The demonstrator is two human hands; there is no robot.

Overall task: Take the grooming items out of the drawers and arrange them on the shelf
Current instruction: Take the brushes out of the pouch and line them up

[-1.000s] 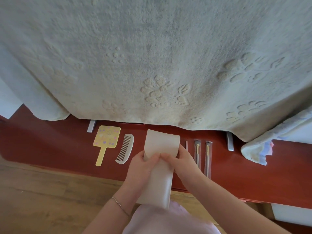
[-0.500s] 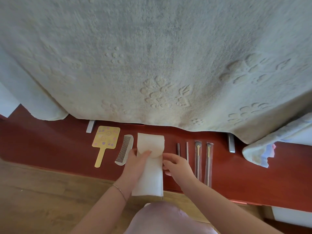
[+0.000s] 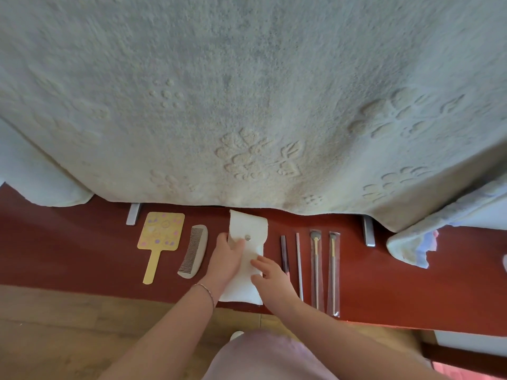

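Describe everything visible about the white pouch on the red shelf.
The white pouch is a long, soft, fabric-looking case lying flat on the red shelf, between the comb and a row of thin tools. Its upper flap is open, showing a round metal snap. The left hand holds its left edge; the right hand's fingers rest on its middle.

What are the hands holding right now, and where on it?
The white pouch, lying on the red shelf. The left hand grips its left edge beside the snap; the right hand rests fingertips on its lower middle.
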